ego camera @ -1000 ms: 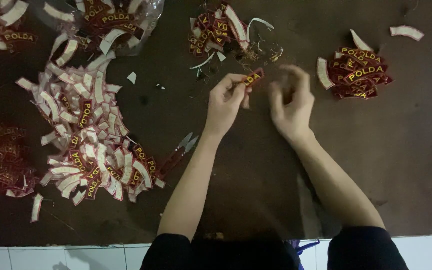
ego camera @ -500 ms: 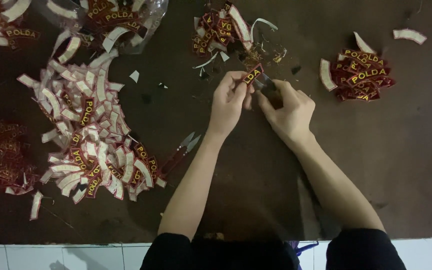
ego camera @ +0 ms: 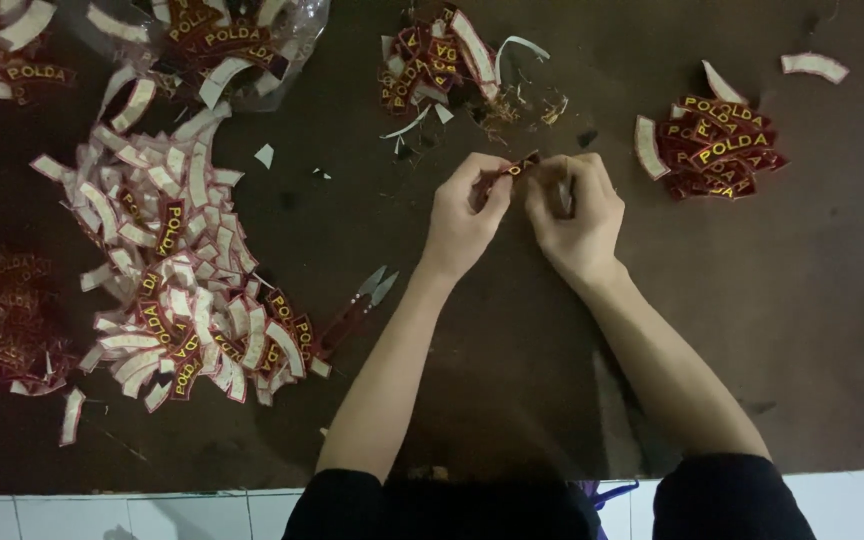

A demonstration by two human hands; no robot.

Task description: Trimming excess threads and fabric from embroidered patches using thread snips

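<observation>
**Maroon patch pinched between both hands, mid-table**

Maroon curved patch [ego camera: 514, 170] with yellow lettering sits between the two hands, above the dark brown table [ego camera: 452, 400]. Left hand [ego camera: 464, 212]: forearm runs up from bottom centre, wrist straight, fingers curled, thumb and forefinger pinching the patch's left end. Right hand [ego camera: 574, 212]: forearm comes in from bottom right, fingers curled inward, tips closed on the patch's right end; can't tell if something else is tucked in that fist. Hands nearly touching, knuckles toward the camera. Black sleeves at the lower edge.

Around them:
- small snips [ego camera: 357, 312], red handle, blades open, lying on the table left of the left forearm, well apart from the hand
- big pile of patches [ego camera: 167, 280] at left, mostly white backing up
- small stack of patches [ego camera: 717, 148] face up, right of the right hand, near but not touching
- another cluster [ego camera: 432, 60] plus thread scraps just above the hands
- clear plastic bag of patches [ego camera: 222, 40] top left
</observation>
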